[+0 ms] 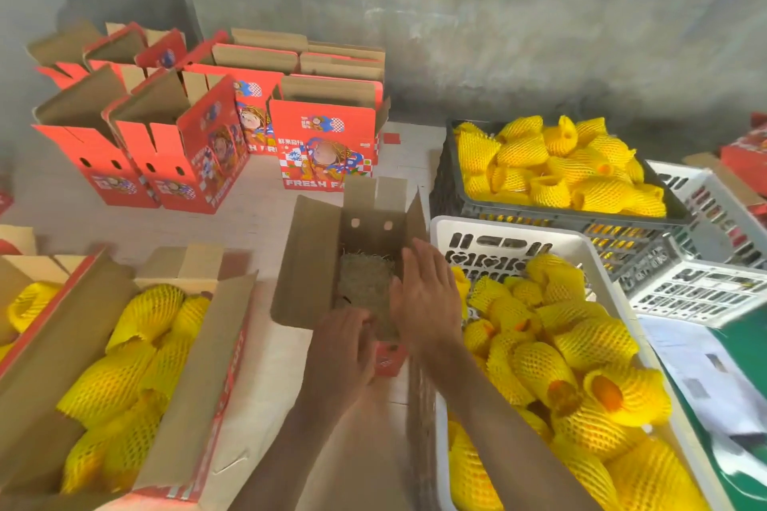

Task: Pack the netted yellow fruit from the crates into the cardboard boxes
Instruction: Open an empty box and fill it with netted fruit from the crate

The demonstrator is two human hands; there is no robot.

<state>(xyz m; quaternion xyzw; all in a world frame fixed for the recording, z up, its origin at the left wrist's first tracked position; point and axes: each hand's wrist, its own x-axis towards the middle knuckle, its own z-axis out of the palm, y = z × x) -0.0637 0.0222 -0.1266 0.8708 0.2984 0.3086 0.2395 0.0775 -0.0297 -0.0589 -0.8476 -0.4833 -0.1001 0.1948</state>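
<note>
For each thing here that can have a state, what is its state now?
middle box: open, straw inside, no fruit
left box: open, filled with netted fruit
white crate: partly full of netted fruit
dark crate: full of netted fruit
red boxes: upright, flaps open
left hand: on box's near edge
right hand: open, holding nothing

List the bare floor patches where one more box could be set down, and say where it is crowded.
Free: the floor strip between the row of empty red boxes and the open box under both hands. Crowded: the right side, where the white crate, black crate and open box stand close together; the filled box takes the lower left.
</note>
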